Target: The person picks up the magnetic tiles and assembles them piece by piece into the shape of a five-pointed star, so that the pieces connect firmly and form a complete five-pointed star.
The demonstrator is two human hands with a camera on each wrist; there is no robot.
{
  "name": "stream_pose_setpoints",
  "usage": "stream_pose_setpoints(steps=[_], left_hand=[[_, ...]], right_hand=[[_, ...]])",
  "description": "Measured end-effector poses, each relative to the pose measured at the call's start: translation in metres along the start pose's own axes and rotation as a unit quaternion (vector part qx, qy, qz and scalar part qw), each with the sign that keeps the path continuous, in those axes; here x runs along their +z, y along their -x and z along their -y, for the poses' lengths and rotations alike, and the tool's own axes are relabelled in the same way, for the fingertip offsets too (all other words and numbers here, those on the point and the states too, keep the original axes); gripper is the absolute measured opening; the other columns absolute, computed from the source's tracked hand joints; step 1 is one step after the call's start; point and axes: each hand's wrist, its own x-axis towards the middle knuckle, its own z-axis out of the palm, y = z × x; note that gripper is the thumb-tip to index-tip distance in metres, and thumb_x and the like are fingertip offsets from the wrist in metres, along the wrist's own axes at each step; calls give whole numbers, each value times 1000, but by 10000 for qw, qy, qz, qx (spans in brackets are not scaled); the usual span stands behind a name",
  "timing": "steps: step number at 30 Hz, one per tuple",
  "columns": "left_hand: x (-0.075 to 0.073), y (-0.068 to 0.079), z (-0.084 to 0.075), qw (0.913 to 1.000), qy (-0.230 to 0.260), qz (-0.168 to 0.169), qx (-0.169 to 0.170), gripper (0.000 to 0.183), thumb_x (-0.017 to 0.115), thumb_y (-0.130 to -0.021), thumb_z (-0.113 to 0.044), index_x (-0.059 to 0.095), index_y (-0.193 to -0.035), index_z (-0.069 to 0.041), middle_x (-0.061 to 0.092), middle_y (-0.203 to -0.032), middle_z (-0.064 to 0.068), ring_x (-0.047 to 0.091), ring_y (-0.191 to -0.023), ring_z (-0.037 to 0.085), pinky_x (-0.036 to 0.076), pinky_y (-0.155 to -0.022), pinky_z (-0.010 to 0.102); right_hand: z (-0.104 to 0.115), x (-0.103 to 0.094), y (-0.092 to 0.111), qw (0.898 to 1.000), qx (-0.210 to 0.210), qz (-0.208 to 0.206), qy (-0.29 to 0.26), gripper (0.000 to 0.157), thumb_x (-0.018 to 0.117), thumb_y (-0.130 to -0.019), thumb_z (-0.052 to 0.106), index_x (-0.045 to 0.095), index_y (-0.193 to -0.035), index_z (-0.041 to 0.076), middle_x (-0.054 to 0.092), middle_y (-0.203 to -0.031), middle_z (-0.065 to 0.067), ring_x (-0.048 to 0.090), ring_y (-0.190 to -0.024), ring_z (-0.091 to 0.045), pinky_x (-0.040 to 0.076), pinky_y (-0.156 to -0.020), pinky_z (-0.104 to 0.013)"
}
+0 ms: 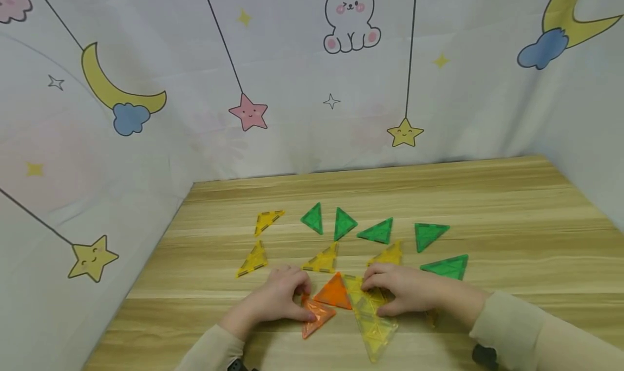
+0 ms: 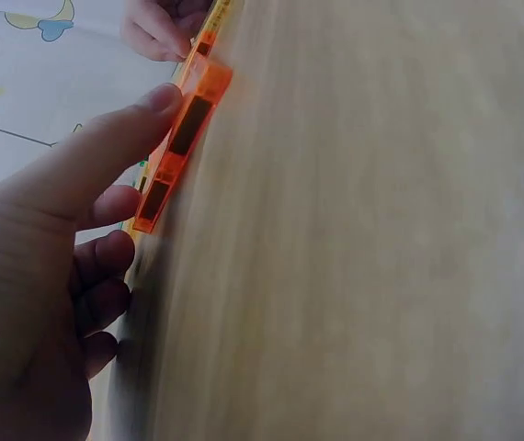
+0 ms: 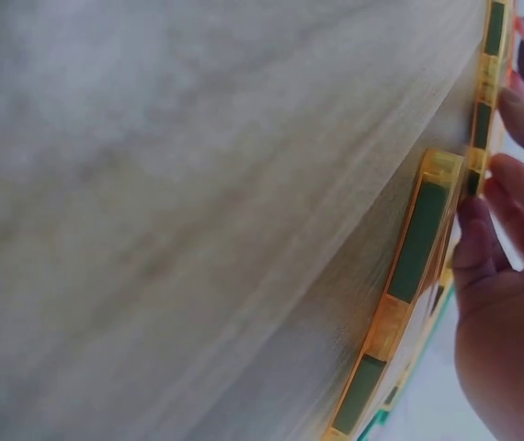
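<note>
My left hand (image 1: 275, 296) pinches an orange triangular magnetic tile (image 1: 319, 318) between thumb and fingers; in the left wrist view the thumb lies on the tile's edge (image 2: 175, 152). A second orange triangle tile (image 1: 336, 292) lies flat between this one and a long group of yellow triangle tiles (image 1: 374, 330). Over that group's right side is my right hand (image 1: 407, 287), its thumb and curled fingers gripping a yellow tile there. Part of this grip is hidden. Another yellow triangle tile (image 3: 400, 285) lies close by, mostly covered by the right forearm in the head view.
Beyond the hands, several loose yellow triangle tiles (image 1: 323, 260) lie spread on the wooden table (image 1: 234, 197). Several green triangle tiles (image 1: 312, 218) form a row behind them and down the right. A printed white cloth (image 1: 302, 138) hangs along the table's back and sides.
</note>
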Motion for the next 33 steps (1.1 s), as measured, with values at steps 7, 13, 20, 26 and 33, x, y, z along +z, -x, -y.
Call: stream_pose_setpoints(steps=[7, 13, 20, 26, 33], left_hand=[[-5, 2, 0, 9993, 364, -3, -76, 33, 76, -74, -45, 56, -89, -24, 46, -81, -12, 39, -81, 8, 25, -78, 34], [-7, 1, -1, 9998, 193, 70, -67, 29, 76, -73, -40, 57, -88, -25, 46, -80, -12, 39, -81, 8, 25, -77, 34], [-2, -8, -5, 9996, 170, 183, -92, 33, 76, -72, -46, 56, -88, -24, 46, -78, -13, 38, -77, 9, 25, -76, 33], [0, -12, -8, 9995, 211, 211, -36, 36, 77, -71, -46, 57, -90, -24, 47, -79, -14, 38, -78, 8, 26, -77, 32], [1, -12, -10, 9995, 157, 250, -55, 39, 78, -68, -49, 53, -85, -25, 45, -76, -14, 35, -75, 9, 24, -74, 32]], right_hand=[[0, -1, 2, 10000, 23, -15, -1, 40, 69, -85, 30, 60, -121, 15, 48, -126, 2, 48, -114, -15, 41, -95, -36], [-2, -1, 4, 10000, 36, -7, 10, 43, 70, -83, 29, 60, -122, 15, 48, -127, 2, 48, -115, -15, 41, -96, -37], [-1, -1, 4, 10000, -33, -29, 67, 42, 69, -83, 28, 60, -122, 13, 49, -127, 1, 48, -116, -17, 40, -97, -37], [-1, 0, 3, 10000, -25, -20, 68, 42, 69, -84, 28, 60, -122, 13, 49, -127, 1, 48, -116, -17, 40, -97, -37], [-2, 0, 2, 10000, 38, -67, -12, 42, 70, -83, 26, 60, -122, 12, 47, -127, 2, 48, -114, -15, 41, -96, -35]])
